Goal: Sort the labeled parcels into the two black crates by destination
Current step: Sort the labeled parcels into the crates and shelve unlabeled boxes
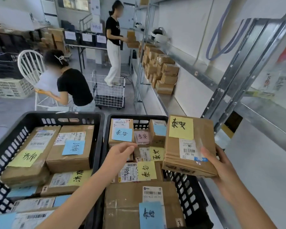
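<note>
Two black crates stand side by side below me, both filled with several cardboard parcels bearing coloured sticky notes. The left crate (pixel 10 142) holds parcels with yellow and blue notes. My right hand (pixel 220 164) grips a brown parcel (pixel 191 156) with a yellow note, held over the right rim of the right crate (pixel 186 189). My left hand (pixel 120 152) reaches over the right crate, fingers loosely curled, just above a parcel with a blue note (pixel 122 134); it holds nothing.
A metal shelving rack (pixel 238 76) runs along the right wall with stacked boxes (pixel 165 73) on it. Ahead, a seated person (pixel 73 86) by a white chair, a standing person (pixel 113 47), and a wire cart (pixel 108 93) occupy the floor.
</note>
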### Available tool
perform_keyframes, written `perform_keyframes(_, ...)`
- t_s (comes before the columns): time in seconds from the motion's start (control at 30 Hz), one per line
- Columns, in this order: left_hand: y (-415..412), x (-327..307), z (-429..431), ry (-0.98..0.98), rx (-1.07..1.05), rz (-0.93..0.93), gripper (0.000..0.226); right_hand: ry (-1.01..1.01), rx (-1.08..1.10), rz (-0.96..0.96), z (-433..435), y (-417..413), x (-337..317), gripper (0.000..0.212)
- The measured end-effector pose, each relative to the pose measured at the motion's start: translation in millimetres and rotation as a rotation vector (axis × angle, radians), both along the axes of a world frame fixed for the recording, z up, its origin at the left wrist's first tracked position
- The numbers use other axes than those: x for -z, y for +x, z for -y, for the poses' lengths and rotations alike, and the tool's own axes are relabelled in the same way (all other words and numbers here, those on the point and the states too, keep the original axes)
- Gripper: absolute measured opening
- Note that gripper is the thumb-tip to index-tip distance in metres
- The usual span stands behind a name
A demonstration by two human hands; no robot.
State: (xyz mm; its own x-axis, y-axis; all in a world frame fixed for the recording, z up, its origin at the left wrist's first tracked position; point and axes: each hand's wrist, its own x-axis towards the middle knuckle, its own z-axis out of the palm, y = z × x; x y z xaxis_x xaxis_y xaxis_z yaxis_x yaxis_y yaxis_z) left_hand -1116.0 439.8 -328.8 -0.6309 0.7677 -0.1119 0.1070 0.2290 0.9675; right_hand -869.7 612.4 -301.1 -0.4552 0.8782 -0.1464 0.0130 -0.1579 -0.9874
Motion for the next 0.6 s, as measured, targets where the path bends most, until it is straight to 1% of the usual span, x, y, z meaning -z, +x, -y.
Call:
perform_keyframes(0.07,-21,2,-3,0.013,-0.049,-0.048,0.025,-0.023,-0.023,0.007,-3,-15,-1,0.071)
perform_keyframes(0.13,-40,4,-5,0.021,-0.065,-0.12,0.028,-0.063,-0.046,0.053,0,-34,3,0.072)
perform_keyframes(0.27,-70,6,-17,0.011,-0.069,-0.224,0.031,-0.115,-0.094,0.158,7,-71,15,0.097)
perform_keyframes(0.3,-76,8,-20,0.004,-0.054,-0.25,0.032,-0.122,-0.103,0.181,7,-77,18,0.096)
perform_keyframes(0.4,-92,15,-27,-0.041,0.016,-0.352,0.032,-0.131,-0.124,0.242,3,-90,22,0.079)
perform_keyframes(0.43,-97,19,-29,-0.056,0.039,-0.371,0.033,-0.129,-0.13,0.262,1,-92,21,0.079)
perform_keyframes(0.5,-107,29,-33,-0.095,0.083,-0.388,0.034,-0.116,-0.162,0.3,-4,-93,12,0.081)
perform_keyframes(0.6,-120,47,-34,-0.193,0.179,-0.458,0.04,-0.062,-0.261,0.363,-9,-89,-10,0.067)
